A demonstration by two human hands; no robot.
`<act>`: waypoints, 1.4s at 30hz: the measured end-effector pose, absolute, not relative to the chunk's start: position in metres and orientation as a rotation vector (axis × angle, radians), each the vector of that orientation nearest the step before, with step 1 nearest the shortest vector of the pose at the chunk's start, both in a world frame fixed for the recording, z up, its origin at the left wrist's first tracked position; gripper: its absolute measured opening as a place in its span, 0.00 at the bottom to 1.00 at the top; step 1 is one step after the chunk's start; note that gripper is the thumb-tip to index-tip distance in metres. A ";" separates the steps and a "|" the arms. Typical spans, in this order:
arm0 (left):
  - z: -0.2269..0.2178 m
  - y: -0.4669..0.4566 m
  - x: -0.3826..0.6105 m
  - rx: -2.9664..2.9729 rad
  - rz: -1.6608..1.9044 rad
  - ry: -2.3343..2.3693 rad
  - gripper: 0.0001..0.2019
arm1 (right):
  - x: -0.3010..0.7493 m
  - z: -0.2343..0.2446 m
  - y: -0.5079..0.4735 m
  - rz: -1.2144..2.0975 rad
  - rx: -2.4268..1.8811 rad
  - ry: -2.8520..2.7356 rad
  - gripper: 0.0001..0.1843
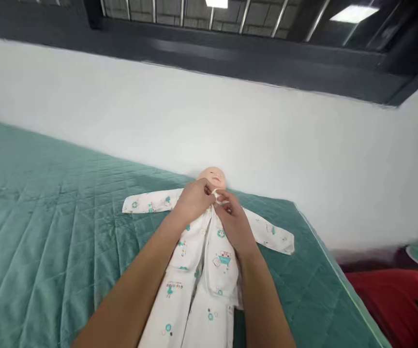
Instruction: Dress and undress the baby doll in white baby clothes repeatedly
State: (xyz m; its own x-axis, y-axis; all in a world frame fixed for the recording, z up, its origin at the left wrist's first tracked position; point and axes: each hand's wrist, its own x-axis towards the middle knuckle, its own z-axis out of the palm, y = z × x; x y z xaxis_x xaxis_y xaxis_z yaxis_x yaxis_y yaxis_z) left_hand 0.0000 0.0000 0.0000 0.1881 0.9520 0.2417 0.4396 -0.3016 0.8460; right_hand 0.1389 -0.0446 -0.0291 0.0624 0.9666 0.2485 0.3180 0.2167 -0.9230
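A baby doll (213,176) lies on its back with its head towards the wall, dressed in a white printed baby shirt (224,261) and matching trousers (169,304). Both sleeves stretch out sideways. The shirt front hangs parted below the collar. At the neckline my left hand (195,197) pinches the collar from the left side. My right hand (232,217) grips the other side of the collar, its fingertips almost touching those of the left. What exactly sits between the fingertips is too small to make out.
A green quilted bed cover (49,232) spreads under the doll. Behind it rises a white wall (151,111), with a dark-framed barred window (194,34) above. Past the bed's right edge lies something red (394,299).
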 end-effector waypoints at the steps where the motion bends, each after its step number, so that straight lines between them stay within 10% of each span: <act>1: -0.001 0.001 0.001 1.828 1.048 1.307 0.03 | 0.138 -0.029 -0.044 0.789 -1.293 -1.453 0.19; 42: -0.007 0.002 -0.002 2.004 0.936 1.365 0.17 | 0.129 -0.020 -0.053 0.400 -1.580 -1.555 0.18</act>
State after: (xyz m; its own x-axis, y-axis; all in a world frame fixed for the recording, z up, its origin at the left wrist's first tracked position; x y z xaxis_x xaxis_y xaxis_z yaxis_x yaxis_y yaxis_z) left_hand -0.0023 0.0022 -0.0073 0.2473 0.9376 0.2445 0.5659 -0.3446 0.7490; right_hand 0.1291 -0.0527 -0.0203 0.1721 0.9270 0.3332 0.6515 0.1466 -0.7443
